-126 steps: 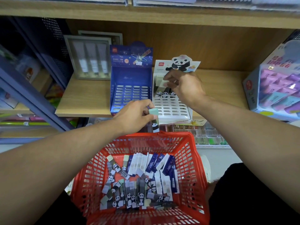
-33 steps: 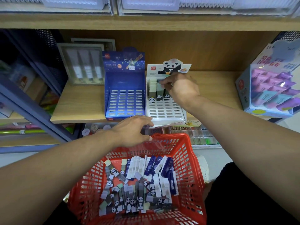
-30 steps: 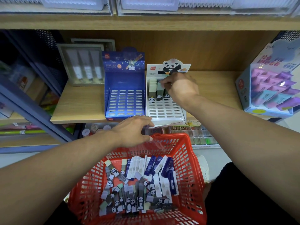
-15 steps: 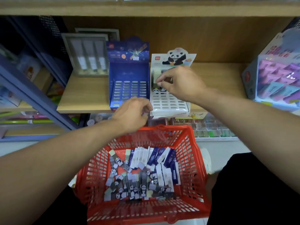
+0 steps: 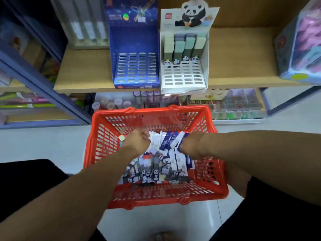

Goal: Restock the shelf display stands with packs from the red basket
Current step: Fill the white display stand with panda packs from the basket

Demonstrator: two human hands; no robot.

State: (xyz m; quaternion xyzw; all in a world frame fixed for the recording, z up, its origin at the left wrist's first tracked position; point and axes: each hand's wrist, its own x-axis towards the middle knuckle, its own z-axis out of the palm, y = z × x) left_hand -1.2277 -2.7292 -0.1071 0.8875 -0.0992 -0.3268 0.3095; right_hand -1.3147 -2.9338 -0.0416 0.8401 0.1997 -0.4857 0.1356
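The red basket (image 5: 215,173) stands on the floor below the shelf, holding several panda packs (image 5: 147,174) and blue and white packs (image 5: 171,141). Both my hands are down inside it. My left hand (image 5: 137,142) has its fingers curled over the white packs, and blur hides whether it holds one. My right hand (image 5: 190,146) reaches into the blue packs with its fingers hidden from view. On the shelf, the white panda stand (image 5: 184,79) holds several packs upright in its back row. The blue stand (image 5: 137,70) beside it has bare slots.
A wooden shelf (image 5: 83,73) carries both stands, a grey framed box (image 5: 85,23) at the left and a pastel box (image 5: 300,46) at the right. A lower shelf of small goods (image 5: 234,106) sits behind the basket. A blue metal upright (image 5: 43,86) slants at the left.
My right hand left the panda stand and dropped into the basket. My left hand also went down from the basket's rim among the packs. The camera tilted downward and closer.
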